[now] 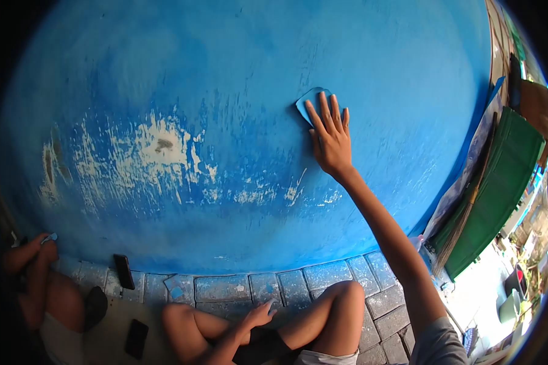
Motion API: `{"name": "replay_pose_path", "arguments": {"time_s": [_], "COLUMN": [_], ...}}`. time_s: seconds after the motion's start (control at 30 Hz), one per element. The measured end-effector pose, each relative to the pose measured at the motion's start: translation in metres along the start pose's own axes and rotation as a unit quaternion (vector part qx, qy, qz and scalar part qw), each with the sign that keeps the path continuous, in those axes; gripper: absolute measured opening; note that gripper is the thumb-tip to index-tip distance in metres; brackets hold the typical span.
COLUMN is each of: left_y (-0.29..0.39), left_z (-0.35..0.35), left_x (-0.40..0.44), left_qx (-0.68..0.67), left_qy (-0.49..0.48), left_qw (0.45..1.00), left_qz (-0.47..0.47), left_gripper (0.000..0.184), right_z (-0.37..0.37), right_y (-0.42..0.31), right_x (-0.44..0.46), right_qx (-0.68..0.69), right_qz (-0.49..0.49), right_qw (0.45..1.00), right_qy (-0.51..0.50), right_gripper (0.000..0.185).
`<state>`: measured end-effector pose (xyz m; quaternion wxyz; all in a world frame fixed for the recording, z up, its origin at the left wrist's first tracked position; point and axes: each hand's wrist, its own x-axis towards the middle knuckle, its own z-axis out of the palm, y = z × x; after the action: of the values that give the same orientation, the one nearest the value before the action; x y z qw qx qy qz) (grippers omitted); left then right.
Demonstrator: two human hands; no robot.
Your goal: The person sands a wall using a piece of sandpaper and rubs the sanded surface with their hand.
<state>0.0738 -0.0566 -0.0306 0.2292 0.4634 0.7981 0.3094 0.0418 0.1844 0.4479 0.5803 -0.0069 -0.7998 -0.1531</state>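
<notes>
My right hand point(333, 141) presses a light-blue piece of sandpaper point(310, 104) flat against the blue wall point(249, 79), fingers spread over it. The arm is stretched upward. White patches point(164, 143) show where the paint is worn, left of and below that hand. Down at my lap, my left hand point(259, 316) is closed between my bent knees. A small pale bit shows at its fingertips, too small to name.
At the left edge sits another person, a small blue piece point(50, 237) in their hand. Two dark phones point(124, 272) point(136, 339) lie near the wall's foot and on the floor. Grey paving bricks point(222, 288) run along the wall. On the right stand a stick broom point(463, 225) and a green panel point(499, 191).
</notes>
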Motion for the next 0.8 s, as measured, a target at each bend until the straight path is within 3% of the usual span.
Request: {"name": "replay_pose_path", "arguments": {"time_s": [0.1,0.23,0.37,0.6,0.63,0.8], "left_y": [0.0,-0.006,0.012,-0.003,-0.003,0.002], "left_z": [0.002,0.012,-0.005,0.009,0.007,0.006], "left_x": [0.001,0.004,-0.002,0.005,0.003,0.005], "left_qx": [0.0,-0.017,-0.003,-0.018,-0.016,-0.025], "left_qy": [0.004,0.028,-0.014,0.004,0.003,-0.006], "left_qw": [1.0,0.998,1.0,0.999,1.0,0.999], "left_qz": [0.006,0.046,-0.008,0.029,0.027,0.03], "left_gripper": [0.055,0.06,0.058,0.058,0.058,0.057], "right_z": [-0.013,-0.01,-0.007,0.007,0.009,0.007], "right_y": [0.019,0.02,-0.001,-0.025,-0.03,-0.042], "right_x": [0.003,0.011,-0.006,-0.011,-0.017,-0.014], "right_qx": [-0.025,-0.045,-0.013,0.013,0.016,0.009], "right_qz": [-0.128,-0.071,-0.181,-0.117,-0.174,-0.201], "right_qw": [0.987,0.996,0.978,0.992,0.981,0.971], "right_qy": [-0.091,-0.003,-0.101,-0.041,-0.09,-0.13], "right_gripper": [0.063,0.064,0.063,0.064,0.064,0.064]}}
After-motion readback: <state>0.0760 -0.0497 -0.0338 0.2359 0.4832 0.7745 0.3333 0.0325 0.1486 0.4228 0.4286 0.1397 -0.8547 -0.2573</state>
